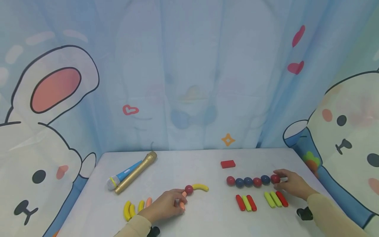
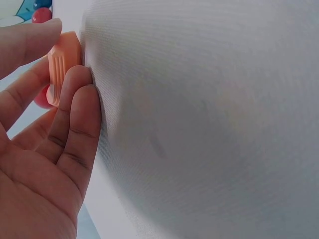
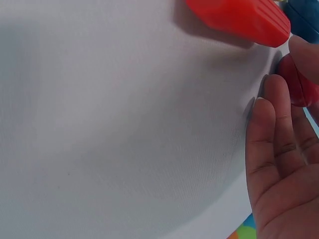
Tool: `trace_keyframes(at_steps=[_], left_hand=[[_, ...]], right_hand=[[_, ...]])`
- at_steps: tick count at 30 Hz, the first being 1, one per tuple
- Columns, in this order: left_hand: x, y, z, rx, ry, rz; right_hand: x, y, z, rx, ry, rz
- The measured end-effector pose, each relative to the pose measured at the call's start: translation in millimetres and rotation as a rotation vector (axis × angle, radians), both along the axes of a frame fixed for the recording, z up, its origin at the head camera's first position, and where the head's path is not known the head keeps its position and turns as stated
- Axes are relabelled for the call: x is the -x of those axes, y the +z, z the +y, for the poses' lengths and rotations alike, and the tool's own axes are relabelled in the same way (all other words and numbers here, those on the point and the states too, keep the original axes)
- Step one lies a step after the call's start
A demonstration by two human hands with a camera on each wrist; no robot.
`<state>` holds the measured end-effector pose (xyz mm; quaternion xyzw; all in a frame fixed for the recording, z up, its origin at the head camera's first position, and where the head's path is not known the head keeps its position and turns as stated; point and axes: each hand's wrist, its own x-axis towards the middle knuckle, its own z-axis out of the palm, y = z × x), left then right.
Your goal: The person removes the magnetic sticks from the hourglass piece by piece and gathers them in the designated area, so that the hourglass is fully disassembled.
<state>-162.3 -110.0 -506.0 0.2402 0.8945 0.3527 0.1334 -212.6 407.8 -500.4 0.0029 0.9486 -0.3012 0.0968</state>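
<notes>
My left hand (image 1: 167,205) pinches an orange ridged toy stick (image 2: 64,62) between thumb and fingers, low over the white table. A second orange piece (image 1: 184,194) lies just past its fingertips, beside a red ball (image 1: 189,189) and a yellow toy banana (image 1: 200,187). At the right, my right hand (image 1: 293,184) has thumb and fingers around the red ball (image 1: 275,178) that ends a row of red and blue balls (image 1: 248,181). In the right wrist view the thumb lies against this red ball (image 3: 298,82), with a red toy stick (image 3: 239,20) close by.
A gold microphone (image 1: 136,172) and a blue microphone (image 1: 124,175) lie at the back left. Several toy bananas (image 1: 127,210) sit left of my left hand. Red and green sticks (image 1: 246,203) lie in two groups before the balls; a red block (image 1: 228,164) lies behind them.
</notes>
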Motion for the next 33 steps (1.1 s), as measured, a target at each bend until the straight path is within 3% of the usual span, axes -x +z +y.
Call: trace_keyframes(at_steps=[14,33], left_hand=[[0.6,-1.0,1.2,-0.012,0.009,-0.028],[0.7,-2.7,1.2,-0.012,0.003,-0.015]], right_hand=[[-2.2,0.7,-1.0,-0.005,-0.035,0.0],[1.0,-6.8,9.5,-0.036,-0.058,0.0]])
